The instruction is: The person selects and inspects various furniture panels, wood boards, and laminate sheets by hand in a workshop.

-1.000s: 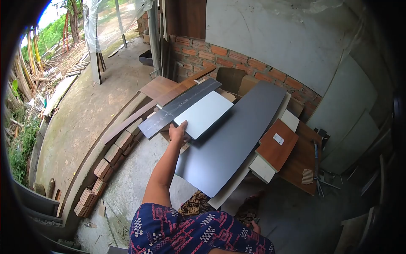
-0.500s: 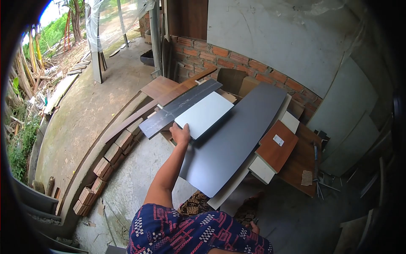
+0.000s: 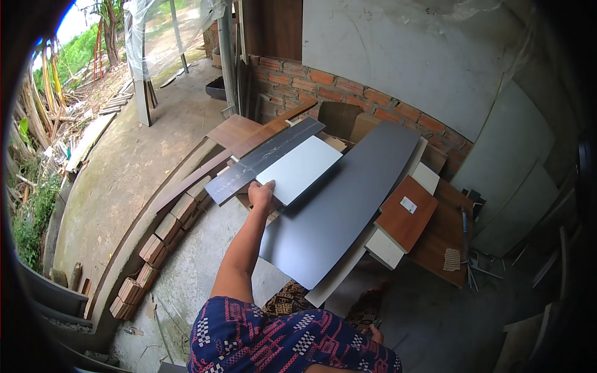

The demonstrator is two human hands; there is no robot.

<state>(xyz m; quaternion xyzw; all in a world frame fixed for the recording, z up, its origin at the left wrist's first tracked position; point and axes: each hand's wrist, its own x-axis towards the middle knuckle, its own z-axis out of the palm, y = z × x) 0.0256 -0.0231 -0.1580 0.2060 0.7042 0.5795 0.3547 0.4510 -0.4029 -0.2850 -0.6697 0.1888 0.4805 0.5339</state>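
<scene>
My left hand (image 3: pixel 261 194) is closed on the near corner of a white rectangular panel (image 3: pixel 301 168), with the thumb on top. The panel lies partly over a large dark grey board (image 3: pixel 354 193). Along its left side runs a narrow dark board (image 3: pixel 261 163) with pale streaks. Low in the picture, close to my body, is my right hand (image 3: pixel 376 334); its fingers are curled round something small and dark that I cannot make out.
A reddish-brown panel (image 3: pixel 407 211) with a white label lies right of the grey board. Stacked bricks (image 3: pixel 168 228) line a low concrete edge at left. A brick wall (image 3: pixel 323 81) stands behind. Thin metal rods (image 3: pixel 467 248) are at right.
The camera view has shifted slightly. My left hand keeps its hold on the white panel's corner, and the panel has hardly moved.
</scene>
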